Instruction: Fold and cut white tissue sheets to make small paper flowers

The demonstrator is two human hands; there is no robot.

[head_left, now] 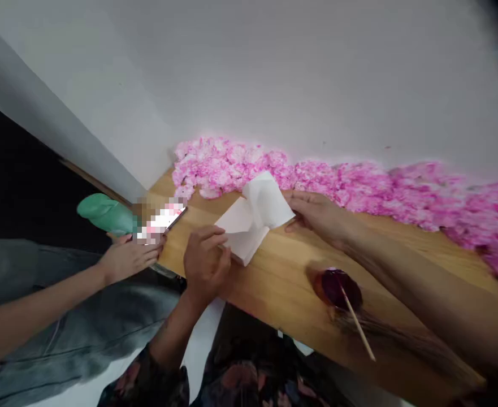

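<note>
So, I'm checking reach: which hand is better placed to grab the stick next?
Probably the right hand: it's nearer the stick than the left hand, though both hold the white paper.

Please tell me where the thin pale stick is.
In the head view, right of centre, the stick rests in the dark red container, near the right forearm.
</note>
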